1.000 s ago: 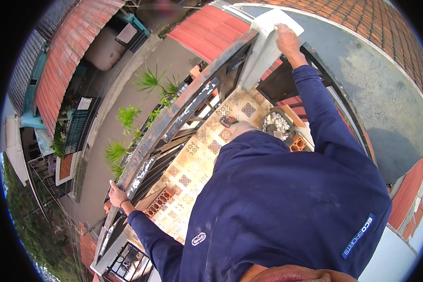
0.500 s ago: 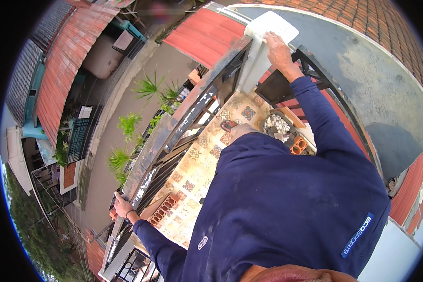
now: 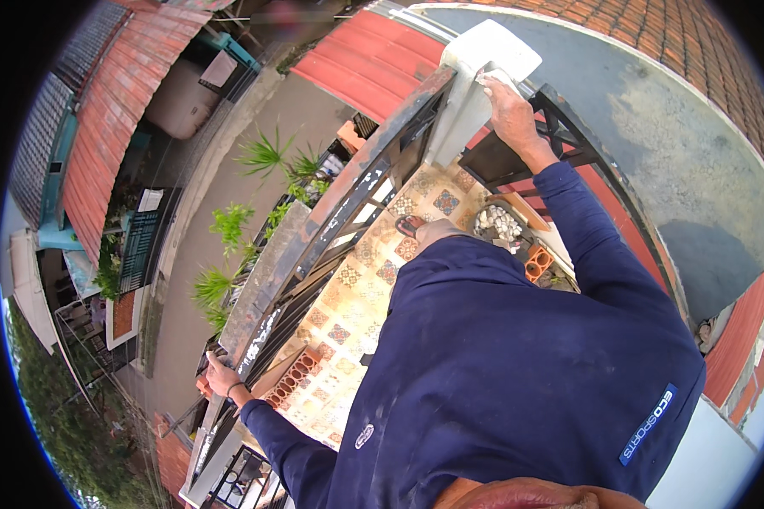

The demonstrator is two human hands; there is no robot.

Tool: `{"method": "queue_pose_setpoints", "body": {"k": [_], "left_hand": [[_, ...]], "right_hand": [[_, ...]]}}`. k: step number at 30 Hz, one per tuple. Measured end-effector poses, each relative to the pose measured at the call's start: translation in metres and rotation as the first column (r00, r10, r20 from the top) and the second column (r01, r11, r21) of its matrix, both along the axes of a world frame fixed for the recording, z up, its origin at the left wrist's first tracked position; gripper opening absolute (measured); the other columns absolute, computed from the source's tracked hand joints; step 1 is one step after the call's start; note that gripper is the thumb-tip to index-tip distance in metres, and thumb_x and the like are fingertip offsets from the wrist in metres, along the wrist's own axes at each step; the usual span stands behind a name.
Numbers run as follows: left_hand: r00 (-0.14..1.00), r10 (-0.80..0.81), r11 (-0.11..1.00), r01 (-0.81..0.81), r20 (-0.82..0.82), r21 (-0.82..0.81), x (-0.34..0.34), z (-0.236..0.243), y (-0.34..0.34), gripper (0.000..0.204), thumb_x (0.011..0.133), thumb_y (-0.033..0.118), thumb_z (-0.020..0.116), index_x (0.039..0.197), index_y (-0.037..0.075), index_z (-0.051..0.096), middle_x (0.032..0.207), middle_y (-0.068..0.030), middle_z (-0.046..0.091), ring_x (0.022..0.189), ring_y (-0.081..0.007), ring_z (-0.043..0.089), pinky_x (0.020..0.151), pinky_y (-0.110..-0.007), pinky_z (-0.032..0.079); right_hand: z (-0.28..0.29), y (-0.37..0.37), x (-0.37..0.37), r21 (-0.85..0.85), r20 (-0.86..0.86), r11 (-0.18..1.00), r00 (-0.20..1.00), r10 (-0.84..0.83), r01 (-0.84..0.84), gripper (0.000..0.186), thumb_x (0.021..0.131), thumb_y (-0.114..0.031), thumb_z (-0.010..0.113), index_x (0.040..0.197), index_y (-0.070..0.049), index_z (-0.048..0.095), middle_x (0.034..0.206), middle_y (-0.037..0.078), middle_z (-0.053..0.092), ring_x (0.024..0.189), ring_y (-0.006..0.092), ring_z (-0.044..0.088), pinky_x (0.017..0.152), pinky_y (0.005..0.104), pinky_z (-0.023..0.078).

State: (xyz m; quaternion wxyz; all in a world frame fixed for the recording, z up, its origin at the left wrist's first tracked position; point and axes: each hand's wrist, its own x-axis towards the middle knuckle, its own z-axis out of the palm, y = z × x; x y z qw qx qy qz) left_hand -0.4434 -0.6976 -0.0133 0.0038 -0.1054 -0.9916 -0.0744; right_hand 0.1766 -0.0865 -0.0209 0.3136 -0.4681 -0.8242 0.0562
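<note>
My left hand (image 3: 222, 375) is closed round the worn top of the dark railing (image 3: 314, 225), near its lower-left end. A dark band circles that wrist. At the railing's far end stands a white post (image 3: 505, 47) with a rounded top. My right hand (image 3: 514, 119) is at the post's near edge, its fingers bent and pressed together. A small whitish piece (image 3: 502, 78) shows at the fingertips; its kind cannot be made out. Patches of white and bare, worn paint mark the railing.
Below lies a patterned tile floor (image 3: 365, 254), with my sandalled foot (image 3: 412, 225) on it. Hollow orange bricks (image 3: 293, 377) and a container of pale stones (image 3: 498, 222) stand there. Beyond the railing are plants (image 3: 229, 225) and a street (image 3: 204, 187) lower down. A dark metal frame (image 3: 590, 144) rises beside my right arm.
My right hand has drawn back from the post's top to its near edge, its fingers now bent, with a whitish piece showing. The left hand stays on the railing, slightly shifted.
</note>
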Motion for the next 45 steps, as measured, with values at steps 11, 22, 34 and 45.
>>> {"method": "queue_pose_setpoints", "body": {"k": [11,22,34,45], "left_hand": [[0.999,-0.045,0.998,0.045,-0.001,-0.034,-0.008,-0.003,-0.005,0.08,0.106,0.072,0.041,0.091,0.006,0.083,0.088,-0.0203,0.078,0.084,-0.0431,0.073,0.082,-0.057,0.052],[1.0,-0.005,1.0,0.005,0.007,0.009,0.004,0.004,0.003,0.077,0.109,0.066,0.042,0.093,0.003,0.084,0.085,-0.0155,0.079,0.081,-0.0354,0.072,0.08,-0.049,0.052],[0.999,0.022,0.997,-0.025,0.043,0.069,0.006,0.005,0.001,0.077,0.108,0.068,0.042,0.086,0.008,0.085,0.084,-0.012,0.079,0.086,-0.0341,0.074,0.082,-0.046,0.053],[0.996,0.054,0.995,-0.059,0.064,0.085,0.004,0.003,-0.002,0.078,0.105,0.072,0.046,0.085,0.007,0.084,0.084,-0.0111,0.079,0.085,-0.0307,0.073,0.083,-0.045,0.052]], "right_hand": [[-0.012,0.032,-0.05,0.384,0.046,0.919,0.992,-0.117,0.091,0.033,0.101,-0.004,0.062,0.134,-0.001,0.068,0.142,0.019,0.07,0.142,0.0365,0.06,0.122,0.052,0.044],[0.025,0.001,-0.036,0.368,0.079,0.922,0.992,0.095,-0.118,0.034,0.094,0.003,0.066,0.127,-0.004,0.072,0.134,0.014,0.075,0.137,0.0348,0.065,0.115,0.0518,0.051],[0.037,0.072,-0.021,0.053,0.796,0.938,0.582,0.168,-0.343,0.07,0.09,0.001,0.058,0.159,-0.006,0.049,0.173,0.009,0.041,0.163,0.0279,0.032,0.134,0.0534,0.024],[0.058,0.063,-0.005,0.004,0.87,0.898,0.444,0.214,-0.441,0.061,0.098,-0.006,0.054,0.159,-0.004,0.051,0.175,0.008,0.038,0.165,0.024,0.028,0.136,0.0513,0.021]]}}
